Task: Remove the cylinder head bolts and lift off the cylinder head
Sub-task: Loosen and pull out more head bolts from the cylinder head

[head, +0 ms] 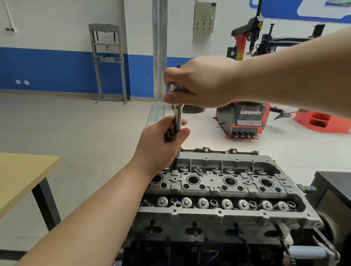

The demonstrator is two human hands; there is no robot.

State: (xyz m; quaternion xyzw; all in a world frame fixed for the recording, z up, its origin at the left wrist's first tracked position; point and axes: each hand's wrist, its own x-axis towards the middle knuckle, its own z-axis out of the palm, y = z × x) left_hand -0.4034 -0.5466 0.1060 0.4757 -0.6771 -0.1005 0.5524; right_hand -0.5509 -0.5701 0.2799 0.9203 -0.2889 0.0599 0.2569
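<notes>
Head view: engine (219,250) sits low centre, cylinder head (217,185) on top, valve springs exposed. Red tyre machine (244,121) on floor behind, wooden worktop (8,177) at left. Right hand (199,82) grasps upper end of chrome wrench (177,114). Left hand (160,143), fingers clenched round its lower part, black shaft running down to far-left corner of cylinder head.

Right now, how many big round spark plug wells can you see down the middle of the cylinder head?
4, in a row along the cylinder head: one under the left hand at, then and. None looks hidden.
</notes>
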